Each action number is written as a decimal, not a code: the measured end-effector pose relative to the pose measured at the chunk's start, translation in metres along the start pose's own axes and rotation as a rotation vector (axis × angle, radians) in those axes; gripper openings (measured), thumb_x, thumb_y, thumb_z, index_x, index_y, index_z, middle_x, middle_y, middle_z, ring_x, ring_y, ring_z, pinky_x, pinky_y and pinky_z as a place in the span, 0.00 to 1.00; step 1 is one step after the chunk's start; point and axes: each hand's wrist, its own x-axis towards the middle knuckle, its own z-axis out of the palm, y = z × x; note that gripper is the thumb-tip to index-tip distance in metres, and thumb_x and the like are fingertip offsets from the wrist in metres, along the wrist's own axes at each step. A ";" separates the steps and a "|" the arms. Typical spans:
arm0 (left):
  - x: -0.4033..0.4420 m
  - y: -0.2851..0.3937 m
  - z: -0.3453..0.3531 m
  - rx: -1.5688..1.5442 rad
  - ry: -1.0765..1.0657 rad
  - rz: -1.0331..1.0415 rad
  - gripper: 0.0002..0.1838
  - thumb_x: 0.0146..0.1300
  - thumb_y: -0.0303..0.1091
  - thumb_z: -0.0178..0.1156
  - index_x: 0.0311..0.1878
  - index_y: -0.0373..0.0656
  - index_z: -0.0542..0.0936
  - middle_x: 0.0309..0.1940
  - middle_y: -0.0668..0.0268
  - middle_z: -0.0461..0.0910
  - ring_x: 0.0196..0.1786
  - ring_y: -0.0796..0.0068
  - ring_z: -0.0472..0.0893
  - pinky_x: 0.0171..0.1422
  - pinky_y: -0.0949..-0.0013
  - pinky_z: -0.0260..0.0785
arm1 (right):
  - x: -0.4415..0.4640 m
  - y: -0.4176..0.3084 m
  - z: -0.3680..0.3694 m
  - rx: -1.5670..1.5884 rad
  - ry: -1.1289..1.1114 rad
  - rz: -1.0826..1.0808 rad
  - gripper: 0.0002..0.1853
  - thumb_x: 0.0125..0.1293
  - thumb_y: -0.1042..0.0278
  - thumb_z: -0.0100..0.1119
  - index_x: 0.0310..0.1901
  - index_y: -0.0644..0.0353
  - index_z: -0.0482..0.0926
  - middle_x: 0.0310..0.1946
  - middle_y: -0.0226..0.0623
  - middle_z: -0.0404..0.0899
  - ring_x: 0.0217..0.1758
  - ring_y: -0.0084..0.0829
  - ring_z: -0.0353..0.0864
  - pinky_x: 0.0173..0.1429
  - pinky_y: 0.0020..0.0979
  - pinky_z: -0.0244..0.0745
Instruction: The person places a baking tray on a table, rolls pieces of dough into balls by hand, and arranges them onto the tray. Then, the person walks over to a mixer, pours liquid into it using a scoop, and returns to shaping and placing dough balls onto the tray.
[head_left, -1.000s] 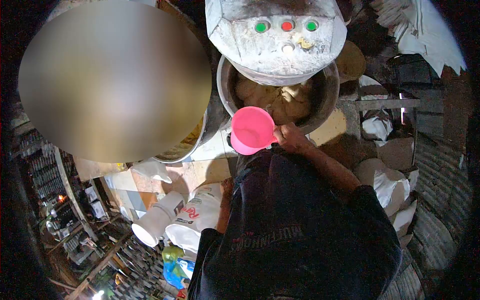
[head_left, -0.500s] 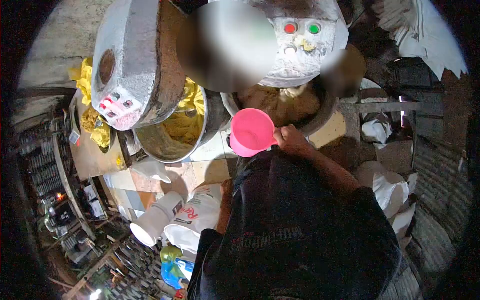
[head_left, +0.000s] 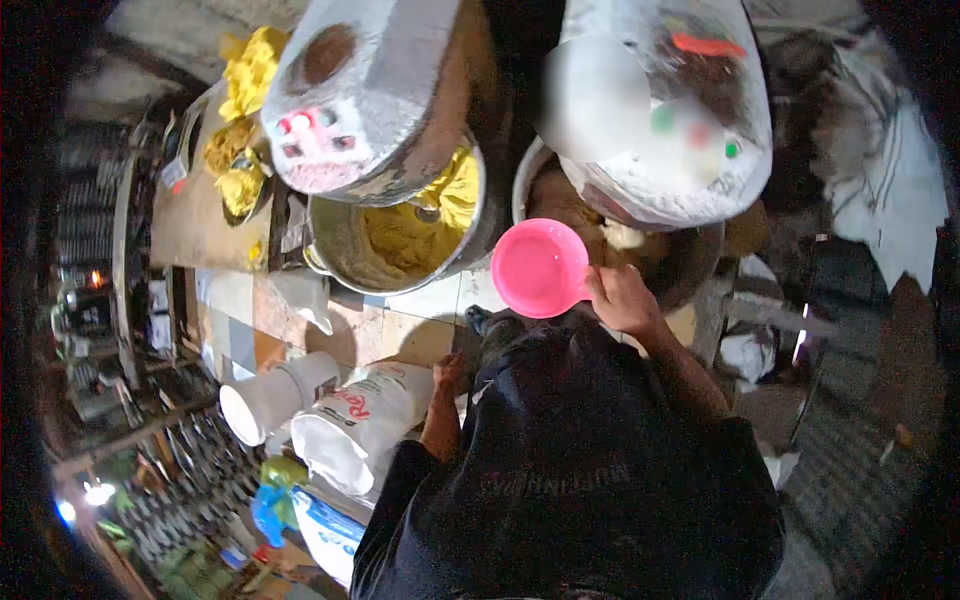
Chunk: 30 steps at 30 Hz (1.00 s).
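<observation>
My right hand [head_left: 622, 298] is closed around the handle of a pink dipper [head_left: 540, 268]. The dipper's round mouth faces up toward me, with a small bright glint inside; whether it holds liquid I cannot make out. Beyond it stands a large mixing bowl [head_left: 522, 190] with brownish contents and a pale lump, under a white mixer [head_left: 610, 185]. My left hand [head_left: 448, 372] hangs low beside the upper edge of a white printed sack [head_left: 375, 405]. Its fingers are too small and dark to read, and contact with the sack is unclear.
A second mixer [head_left: 375, 130] on the left overhangs a metal bowl [head_left: 318, 240] of yellow dough. More yellow dough [head_left: 240, 190] lies on a wooden table [head_left: 200, 230]. A white bucket [head_left: 265, 400] lies near the sack. White cloths [head_left: 890, 170] hang at right.
My view has shifted, bringing the left mixer and bowl further into frame. The pink dipper has moved slightly right in view, and its mouth now shows rounder. My right hand still holds it.
</observation>
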 end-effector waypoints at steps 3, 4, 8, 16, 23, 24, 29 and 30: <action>0.005 0.008 -0.015 1.193 0.088 0.628 0.19 0.58 0.52 0.62 0.40 0.46 0.85 0.36 0.59 0.85 0.42 0.67 0.83 0.45 0.65 0.73 | 0.025 -0.030 -0.020 -0.095 0.056 -0.073 0.19 0.70 0.58 0.44 0.35 0.65 0.77 0.32 0.55 0.79 0.39 0.58 0.78 0.44 0.53 0.73; -0.001 0.008 -0.017 0.681 0.126 0.417 0.19 0.59 0.52 0.61 0.40 0.45 0.85 0.37 0.59 0.85 0.42 0.67 0.83 0.45 0.65 0.72 | 0.035 -0.031 -0.021 -0.171 0.102 -0.119 0.19 0.71 0.57 0.43 0.34 0.66 0.77 0.32 0.56 0.78 0.38 0.58 0.78 0.44 0.52 0.72; -0.016 -0.031 -0.031 -0.142 0.171 0.338 0.17 0.61 0.48 0.60 0.40 0.43 0.86 0.36 0.59 0.85 0.42 0.67 0.82 0.46 0.66 0.71 | 0.074 -0.102 -0.068 -0.151 0.003 -0.180 0.25 0.72 0.52 0.42 0.31 0.69 0.76 0.23 0.55 0.75 0.30 0.55 0.77 0.41 0.48 0.70; -0.110 -0.093 -0.055 0.158 0.476 -0.025 0.22 0.54 0.52 0.65 0.31 0.38 0.84 0.23 0.58 0.82 0.26 0.69 0.78 0.37 0.61 0.70 | 0.178 -0.213 -0.115 0.030 0.017 -0.088 0.22 0.69 0.49 0.47 0.34 0.62 0.78 0.16 0.28 0.71 0.12 0.19 0.66 0.17 0.24 0.62; -0.140 -0.196 -0.055 -0.276 0.494 -0.210 0.17 0.52 0.45 0.69 0.21 0.40 0.80 0.15 0.70 0.73 0.19 0.75 0.69 0.25 0.66 0.61 | 0.276 -0.305 -0.108 0.267 0.018 0.030 0.18 0.68 0.49 0.49 0.33 0.56 0.75 0.16 0.27 0.71 0.10 0.19 0.65 0.12 0.22 0.58; -0.136 -0.204 -0.053 -0.575 0.474 -0.315 0.16 0.53 0.45 0.67 0.22 0.41 0.81 0.15 0.70 0.72 0.18 0.76 0.69 0.23 0.68 0.59 | 0.290 -0.314 -0.104 0.259 0.034 0.044 0.18 0.68 0.49 0.49 0.33 0.56 0.75 0.16 0.27 0.71 0.11 0.19 0.66 0.12 0.23 0.59; -0.168 -0.154 -0.115 -0.540 0.407 -0.626 0.13 0.57 0.45 0.63 0.33 0.43 0.83 0.16 0.70 0.73 0.17 0.77 0.68 0.17 0.71 0.54 | 0.366 -0.337 -0.081 0.282 0.116 0.117 0.16 0.65 0.52 0.49 0.34 0.58 0.76 0.17 0.31 0.72 0.13 0.25 0.68 0.15 0.27 0.62; -0.164 -0.162 -0.132 -0.535 0.412 -0.632 0.13 0.57 0.45 0.63 0.33 0.43 0.83 0.16 0.70 0.73 0.17 0.77 0.68 0.17 0.71 0.54 | 0.378 -0.340 -0.077 0.287 0.111 0.124 0.16 0.65 0.52 0.49 0.34 0.58 0.76 0.17 0.31 0.72 0.13 0.25 0.68 0.15 0.27 0.62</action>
